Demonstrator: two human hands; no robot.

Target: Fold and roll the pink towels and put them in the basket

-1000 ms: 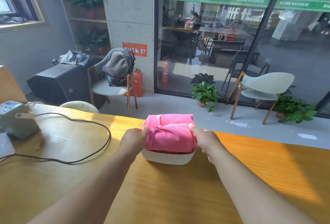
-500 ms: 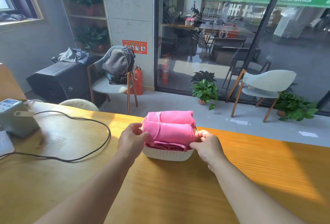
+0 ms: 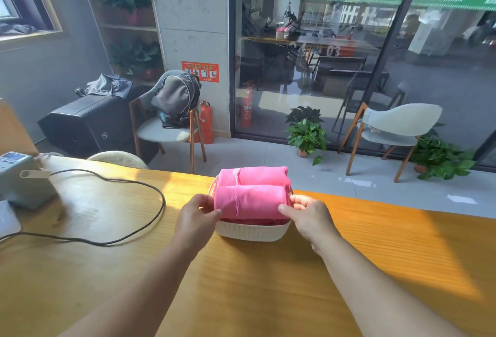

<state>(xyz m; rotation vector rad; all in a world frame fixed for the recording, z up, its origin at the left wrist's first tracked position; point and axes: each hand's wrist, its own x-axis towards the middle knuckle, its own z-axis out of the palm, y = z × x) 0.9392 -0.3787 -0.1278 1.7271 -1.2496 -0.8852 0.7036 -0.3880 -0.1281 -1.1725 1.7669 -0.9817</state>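
Note:
A white slatted basket [image 3: 252, 232] stands near the far edge of the wooden table [image 3: 241, 283]. Two rolled pink towels lie in it side by side: a far towel [image 3: 255, 175] and a near towel [image 3: 251, 202]. A darker pink layer shows under the near roll. My left hand [image 3: 197, 218] pinches the left end of the near towel between thumb and fingers. My right hand [image 3: 306, 213] pinches its right end the same way.
A grey device [image 3: 20, 178] sits at the table's left, with a black cable [image 3: 120, 216] looping across the top toward the basket. Beyond the table stand a chair with a backpack [image 3: 174, 100], a second chair [image 3: 397, 127] and potted plants [image 3: 307, 132].
The near towel has come down from above the basket rim into the basket in front of the far roll. Both hands came down with it and stayed at its ends.

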